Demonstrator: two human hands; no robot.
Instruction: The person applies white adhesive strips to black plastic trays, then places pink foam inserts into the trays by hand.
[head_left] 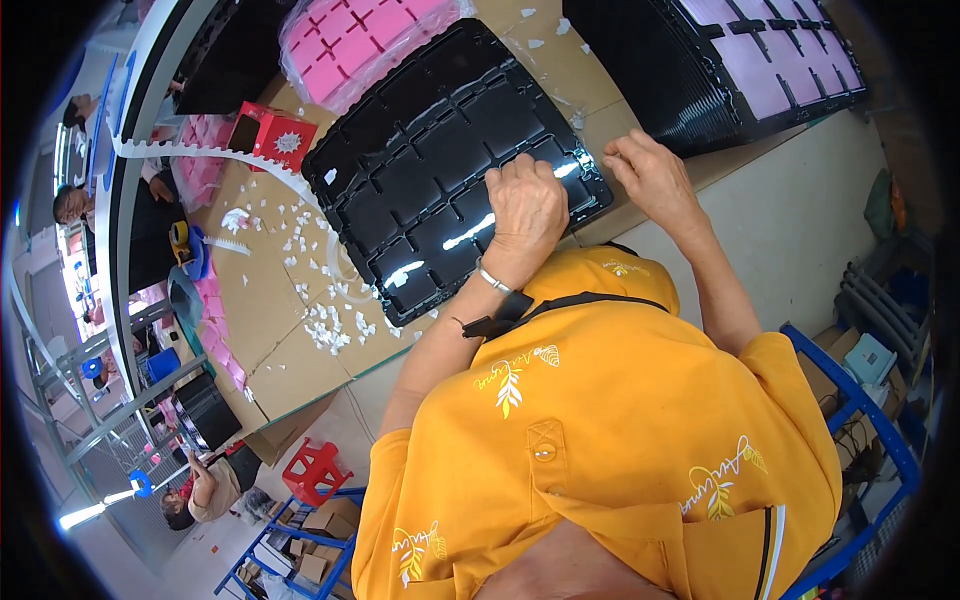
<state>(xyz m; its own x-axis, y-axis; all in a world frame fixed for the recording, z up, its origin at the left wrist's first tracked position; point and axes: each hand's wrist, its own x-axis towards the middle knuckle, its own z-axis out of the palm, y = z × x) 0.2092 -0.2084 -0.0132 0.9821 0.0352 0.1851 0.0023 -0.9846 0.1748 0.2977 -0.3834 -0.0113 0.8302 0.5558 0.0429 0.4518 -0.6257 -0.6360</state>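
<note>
Tray [430,185], black, compartmented, lies under curled left hand [530,207]; right hand [652,182], loosely bent, hovers near its edge; whether either grips anything, cannot tell

Workpiece: glossy black rectangular plastic tray [430,140], corners rounded.
Compartments: shallow, in a grid, parted by moulded ribs, some crossing.
Gloss: bright white reflections along the near side.
Pose: lying flat, skewed to the view.
Tabletop position: on brown cardboard-covered table [268,345], at the front edge.

Left fingers [522,172] over black tray [430,140], white scraps [328,330]
</note>
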